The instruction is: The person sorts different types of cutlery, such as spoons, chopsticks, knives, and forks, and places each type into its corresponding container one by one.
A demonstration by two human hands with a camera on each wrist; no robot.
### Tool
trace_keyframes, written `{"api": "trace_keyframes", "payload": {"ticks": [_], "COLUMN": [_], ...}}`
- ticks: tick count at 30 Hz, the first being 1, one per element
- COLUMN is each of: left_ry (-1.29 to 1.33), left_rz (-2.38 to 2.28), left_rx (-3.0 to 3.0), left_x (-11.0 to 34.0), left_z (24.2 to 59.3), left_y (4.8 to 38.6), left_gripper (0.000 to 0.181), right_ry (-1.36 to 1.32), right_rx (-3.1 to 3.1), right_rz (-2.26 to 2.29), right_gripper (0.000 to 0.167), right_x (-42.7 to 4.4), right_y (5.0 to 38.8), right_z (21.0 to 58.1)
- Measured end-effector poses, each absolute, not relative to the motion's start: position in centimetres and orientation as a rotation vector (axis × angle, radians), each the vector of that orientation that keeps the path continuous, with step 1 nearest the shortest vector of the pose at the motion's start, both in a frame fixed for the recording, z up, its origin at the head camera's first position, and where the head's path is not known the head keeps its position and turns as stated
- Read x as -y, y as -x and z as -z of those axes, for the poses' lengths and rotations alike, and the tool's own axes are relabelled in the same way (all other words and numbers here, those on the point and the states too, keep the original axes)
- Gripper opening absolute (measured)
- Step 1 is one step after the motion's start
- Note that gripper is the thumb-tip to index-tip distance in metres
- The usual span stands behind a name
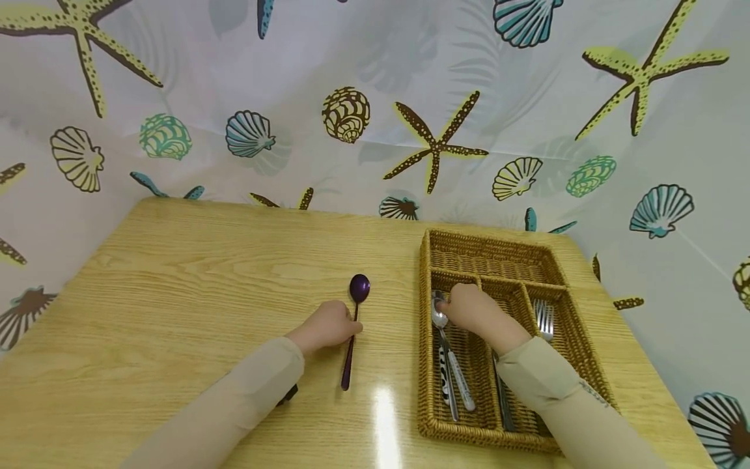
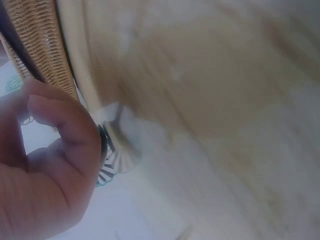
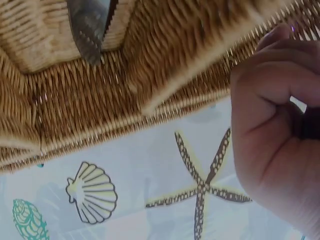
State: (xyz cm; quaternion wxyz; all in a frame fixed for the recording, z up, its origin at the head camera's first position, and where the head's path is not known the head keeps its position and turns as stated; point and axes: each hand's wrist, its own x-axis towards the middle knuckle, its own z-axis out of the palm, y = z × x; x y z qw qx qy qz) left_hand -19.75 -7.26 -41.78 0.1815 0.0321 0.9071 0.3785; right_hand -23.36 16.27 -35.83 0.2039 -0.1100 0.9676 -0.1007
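Note:
My left hand (image 1: 328, 324) pinches the thin handle of a shiny purple spoon (image 1: 360, 288) at the middle of the wooden table, its bowl pointing away from me. In the left wrist view the spoon's dark handle (image 2: 19, 47) runs up from the curled fingers. My right hand (image 1: 473, 307) reaches into the left compartment of a wicker cutlery basket (image 1: 424, 365), its fingers curled at the bowl of a silver spoon (image 1: 439, 318); the fingertips are partly hidden. Beside that spoon lie cutlery with a white handle (image 1: 461, 384) and a black-and-white patterned handle (image 1: 443, 374).
Forks (image 1: 545, 319) lie in the basket's right compartment. Dark-handled cutlery (image 1: 504, 404) is in the middle one, partly under my right forearm. A wide compartment (image 1: 486, 257) spans the basket's back. A shell-and-starfish patterned cloth (image 1: 305, 156) hangs behind the table (image 1: 205, 273).

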Motion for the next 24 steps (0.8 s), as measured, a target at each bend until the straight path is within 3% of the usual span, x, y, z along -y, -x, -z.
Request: {"api": "trace_keyframes", "payload": {"ticks": [24], "left_ry": [-0.072], "left_rz": [-1.413], "left_rx": [-2.408], "left_x": [5.1], "left_z": [39.6], "left_y": [18.9], "left_gripper": [0.029], "right_ry": [0.336], "right_rx": [-2.719], "right_rz": [0.348], "right_gripper": [0.053], "right_x": [-14.9], "right_y": [23.4], "right_z": [33.8]}}
